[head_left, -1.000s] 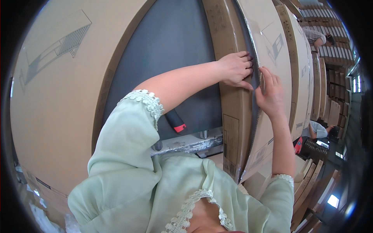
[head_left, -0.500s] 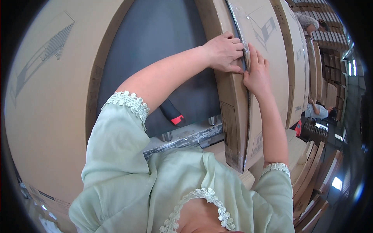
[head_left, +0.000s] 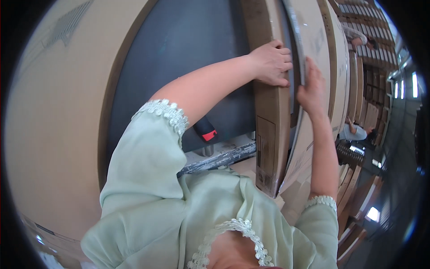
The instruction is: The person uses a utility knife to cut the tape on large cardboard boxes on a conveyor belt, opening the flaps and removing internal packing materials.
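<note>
Swung wider, cardboard flap (head_left: 313,36) may tear if right hand (head_left: 313,87), half-open at its edge, overpulls; left hand (head_left: 272,65), curled, grips carton wall (head_left: 271,116).

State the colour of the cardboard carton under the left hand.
The cardboard carton under the left hand is brown, seen best in the head view.

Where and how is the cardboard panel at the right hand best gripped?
Probably pinch the cardboard panel along its long left edge, the right hand coming from the right: that edge looks thin and stands apart from the narrow box side, leaving a gap to reach behind it.
</note>
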`<state>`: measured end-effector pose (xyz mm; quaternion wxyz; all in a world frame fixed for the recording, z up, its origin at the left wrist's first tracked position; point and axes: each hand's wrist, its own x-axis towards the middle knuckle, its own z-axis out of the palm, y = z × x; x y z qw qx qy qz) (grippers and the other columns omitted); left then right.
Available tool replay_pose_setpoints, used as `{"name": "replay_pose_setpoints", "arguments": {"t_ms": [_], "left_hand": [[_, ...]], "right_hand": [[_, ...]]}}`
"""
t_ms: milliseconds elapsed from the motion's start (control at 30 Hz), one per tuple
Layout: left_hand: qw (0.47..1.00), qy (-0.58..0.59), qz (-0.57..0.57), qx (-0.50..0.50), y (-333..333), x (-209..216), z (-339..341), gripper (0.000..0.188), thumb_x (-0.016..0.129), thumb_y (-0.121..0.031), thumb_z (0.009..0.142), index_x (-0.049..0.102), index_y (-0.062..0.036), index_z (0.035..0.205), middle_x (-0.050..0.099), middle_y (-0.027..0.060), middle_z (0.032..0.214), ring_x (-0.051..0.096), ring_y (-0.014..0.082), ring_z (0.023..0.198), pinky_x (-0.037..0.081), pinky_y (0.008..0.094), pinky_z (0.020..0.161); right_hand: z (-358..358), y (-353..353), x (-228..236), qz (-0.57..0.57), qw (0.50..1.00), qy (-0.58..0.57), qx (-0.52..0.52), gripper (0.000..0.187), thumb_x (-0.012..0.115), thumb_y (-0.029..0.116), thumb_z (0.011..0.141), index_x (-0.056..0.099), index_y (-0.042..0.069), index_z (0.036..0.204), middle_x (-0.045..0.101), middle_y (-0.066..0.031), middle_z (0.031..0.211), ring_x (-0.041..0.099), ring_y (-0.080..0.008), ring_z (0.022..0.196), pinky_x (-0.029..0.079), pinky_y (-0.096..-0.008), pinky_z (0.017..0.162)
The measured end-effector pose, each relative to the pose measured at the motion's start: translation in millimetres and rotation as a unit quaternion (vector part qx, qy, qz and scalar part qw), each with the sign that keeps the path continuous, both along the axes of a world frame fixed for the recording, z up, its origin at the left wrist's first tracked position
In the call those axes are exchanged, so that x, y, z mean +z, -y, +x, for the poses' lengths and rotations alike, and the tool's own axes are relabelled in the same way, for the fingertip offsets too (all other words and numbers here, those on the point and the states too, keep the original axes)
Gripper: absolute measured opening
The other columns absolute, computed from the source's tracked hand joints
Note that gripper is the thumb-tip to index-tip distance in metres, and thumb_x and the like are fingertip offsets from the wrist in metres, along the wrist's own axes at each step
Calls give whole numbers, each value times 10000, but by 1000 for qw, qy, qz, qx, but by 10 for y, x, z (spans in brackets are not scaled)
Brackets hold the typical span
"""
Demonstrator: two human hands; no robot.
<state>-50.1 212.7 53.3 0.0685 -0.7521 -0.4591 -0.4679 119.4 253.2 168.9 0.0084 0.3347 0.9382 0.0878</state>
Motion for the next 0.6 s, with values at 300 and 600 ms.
{"name": "replay_pose_setpoints", "arguments": {"t_ms": [300, 600], "left_hand": [[998, 64, 12, 11, 169, -71, 1, 446, 603, -505, 709, 679, -70, 771, 644, 32, 833, 562, 159, 923, 341, 340, 956], [997, 57, -55, 16, 204, -35, -26, 513, 574, -528, 738, 728, -60, 881, 669, 26, 947, 548, 145, 999, 282, 343, 1023]], "right_hand": [[-282, 368, 403, -16, 995, 89, -40, 816, 550, -54, 704, 300, 133, 1458, 452, -193, 1375, 420, -389, 1268, 344, -438, 1068], [-361, 359, 372, -41, 996, 81, -2, 775, 551, -4, 722, 316, 117, 1451, 442, -195, 1392, 422, -392, 1265, 337, -444, 1058]]}}
